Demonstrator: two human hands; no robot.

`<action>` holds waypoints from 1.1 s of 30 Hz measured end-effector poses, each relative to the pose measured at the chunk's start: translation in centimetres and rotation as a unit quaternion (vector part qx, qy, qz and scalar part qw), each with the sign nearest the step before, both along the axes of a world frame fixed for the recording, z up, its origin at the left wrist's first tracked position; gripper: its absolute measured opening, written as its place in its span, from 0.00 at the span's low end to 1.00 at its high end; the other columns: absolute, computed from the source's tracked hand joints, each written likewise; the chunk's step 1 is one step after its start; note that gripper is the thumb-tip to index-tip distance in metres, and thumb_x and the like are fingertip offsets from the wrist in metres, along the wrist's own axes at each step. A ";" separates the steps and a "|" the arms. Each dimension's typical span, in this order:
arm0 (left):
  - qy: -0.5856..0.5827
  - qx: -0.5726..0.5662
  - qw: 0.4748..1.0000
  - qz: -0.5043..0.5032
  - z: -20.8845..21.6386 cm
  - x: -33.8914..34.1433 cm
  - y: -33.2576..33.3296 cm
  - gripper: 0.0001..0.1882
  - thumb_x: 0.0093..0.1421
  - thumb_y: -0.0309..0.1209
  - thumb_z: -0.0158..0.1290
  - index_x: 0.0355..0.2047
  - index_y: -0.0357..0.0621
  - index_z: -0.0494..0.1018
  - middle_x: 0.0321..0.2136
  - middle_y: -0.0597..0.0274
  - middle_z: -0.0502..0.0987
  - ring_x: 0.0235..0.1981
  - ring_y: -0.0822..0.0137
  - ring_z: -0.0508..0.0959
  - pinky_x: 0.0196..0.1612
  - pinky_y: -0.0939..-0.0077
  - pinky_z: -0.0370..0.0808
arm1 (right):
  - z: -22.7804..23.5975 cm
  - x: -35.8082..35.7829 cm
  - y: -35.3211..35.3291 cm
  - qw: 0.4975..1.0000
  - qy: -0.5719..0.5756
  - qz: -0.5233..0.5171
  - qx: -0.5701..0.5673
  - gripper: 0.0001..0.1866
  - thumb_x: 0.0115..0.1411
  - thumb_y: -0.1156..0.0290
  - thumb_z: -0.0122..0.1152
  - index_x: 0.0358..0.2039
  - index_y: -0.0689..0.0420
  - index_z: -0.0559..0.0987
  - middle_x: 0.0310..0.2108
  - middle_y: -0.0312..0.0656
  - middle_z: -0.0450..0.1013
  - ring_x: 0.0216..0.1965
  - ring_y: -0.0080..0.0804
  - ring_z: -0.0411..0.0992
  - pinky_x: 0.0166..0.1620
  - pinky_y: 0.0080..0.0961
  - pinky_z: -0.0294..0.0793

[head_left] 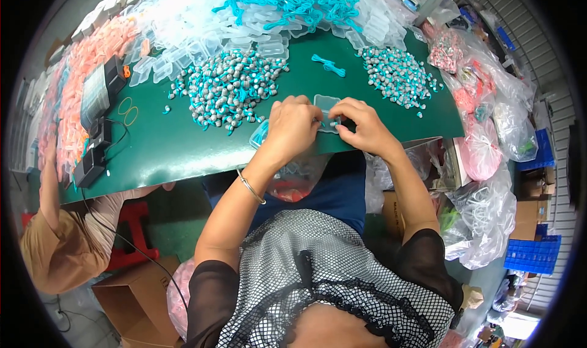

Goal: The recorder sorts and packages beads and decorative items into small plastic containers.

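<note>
Near the table's front edge, an open clear plastic box (328, 101) lies between my two hands. My left hand (292, 125) has its fingers bent and pressed together at the box's left side; a bit of teal shows by the fingertips, but what they hold is mostly hidden. From the right, my right hand (365, 128) reaches over the box, thumb and forefinger closed around a small grey-and-teal plug (334, 122). Partly behind my left wrist sits another clear box (259, 134) with teal cord in it.
Grey-and-teal plugs form a large pile (226, 85) at left and a smaller pile (397, 76) at right. A tied teal cord (329, 65) lies between them. Clear boxes (177, 57) and teal cords (299, 2) are heaped behind. A co-worker's arm (49, 183) is at far left, near orange pieces (76, 85).
</note>
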State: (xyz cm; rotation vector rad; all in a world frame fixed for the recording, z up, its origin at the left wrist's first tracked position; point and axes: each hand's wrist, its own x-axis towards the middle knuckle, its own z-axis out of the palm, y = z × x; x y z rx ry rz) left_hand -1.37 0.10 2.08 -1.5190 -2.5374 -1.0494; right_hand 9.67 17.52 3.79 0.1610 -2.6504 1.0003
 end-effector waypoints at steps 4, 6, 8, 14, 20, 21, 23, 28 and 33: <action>0.030 -0.012 0.999 0.004 0.2 0.3 0.1 0.05 0.51 0.30 0.61 0.30 0.50 0.82 0.30 0.63 0.77 0.38 0.59 0.76 0.39 0.60 0.66 | -0.6 -0.6 0.5 0.998 -0.011 0.033 0.061 0.11 0.49 0.80 0.60 0.35 0.55 0.78 0.36 0.36 0.75 0.38 0.35 0.73 0.46 0.33 0.68; 0.043 -0.007 0.999 0.006 0.2 0.4 -0.1 0.05 0.51 0.30 0.61 0.30 0.49 0.82 0.30 0.63 0.77 0.38 0.59 0.76 0.39 0.60 0.65 | -0.6 -0.8 0.6 0.995 -0.005 0.052 0.090 0.11 0.49 0.80 0.60 0.34 0.55 0.79 0.36 0.36 0.76 0.39 0.36 0.73 0.46 0.33 0.68; 0.038 -0.012 0.999 0.007 0.3 0.4 -0.3 0.10 0.49 0.33 0.64 0.33 0.49 0.82 0.30 0.64 0.77 0.39 0.59 0.76 0.41 0.60 0.64 | -0.5 -0.9 0.6 0.995 0.001 0.070 0.070 0.10 0.49 0.83 0.59 0.33 0.60 0.79 0.36 0.40 0.78 0.39 0.39 0.73 0.45 0.33 0.72; 0.053 -0.014 0.998 0.010 0.8 0.4 -0.8 0.23 0.46 0.37 0.67 0.44 0.49 0.78 0.33 0.61 0.76 0.41 0.59 0.75 0.42 0.61 0.63 | -0.4 -1.5 1.1 0.999 0.038 0.002 0.021 0.09 0.50 0.83 0.58 0.33 0.60 0.80 0.35 0.41 0.78 0.38 0.40 0.74 0.46 0.32 0.72; 0.058 -0.047 0.997 -0.001 0.7 0.1 -0.4 0.23 0.46 0.38 0.67 0.44 0.48 0.78 0.34 0.61 0.75 0.42 0.59 0.75 0.41 0.61 0.63 | -2.2 -7.3 4.4 0.931 0.175 -0.211 0.242 0.11 0.52 0.73 0.66 0.38 0.54 0.79 0.33 0.42 0.75 0.37 0.42 0.73 0.42 0.39 0.72; 0.059 -0.047 0.997 -0.001 0.7 0.1 -0.4 0.23 0.46 0.38 0.67 0.44 0.48 0.78 0.34 0.61 0.75 0.42 0.59 0.75 0.41 0.61 0.63 | -3.1 -7.9 5.2 0.931 0.175 -0.212 0.241 0.11 0.52 0.73 0.66 0.38 0.54 0.79 0.33 0.42 0.75 0.37 0.42 0.73 0.42 0.39 0.72; 0.041 -0.043 0.998 -0.007 0.6 0.0 -0.4 0.24 0.46 0.37 0.68 0.44 0.48 0.78 0.35 0.61 0.76 0.42 0.58 0.75 0.41 0.60 0.63 | -4.6 -8.5 6.6 0.939 0.092 -0.215 0.251 0.16 0.50 0.71 0.69 0.41 0.53 0.78 0.34 0.42 0.75 0.37 0.43 0.73 0.42 0.39 0.73; 0.021 -0.033 0.999 -0.002 0.4 -0.4 -0.7 0.24 0.45 0.37 0.68 0.44 0.47 0.78 0.36 0.62 0.77 0.43 0.58 0.75 0.43 0.60 0.64 | -2.1 -5.3 4.3 0.974 -0.005 -0.222 -0.046 0.12 0.53 0.80 0.67 0.38 0.60 0.77 0.29 0.35 0.74 0.30 0.16 0.70 0.36 0.17 0.71; -0.006 -0.038 0.999 0.000 0.4 -0.6 -0.7 0.24 0.45 0.37 0.69 0.43 0.47 0.78 0.36 0.61 0.77 0.43 0.58 0.76 0.43 0.60 0.64 | -0.8 -1.7 0.9 0.993 0.025 -0.073 -0.086 0.08 0.53 0.80 0.66 0.34 0.61 0.79 0.32 0.37 0.76 0.32 0.22 0.73 0.35 0.20 0.72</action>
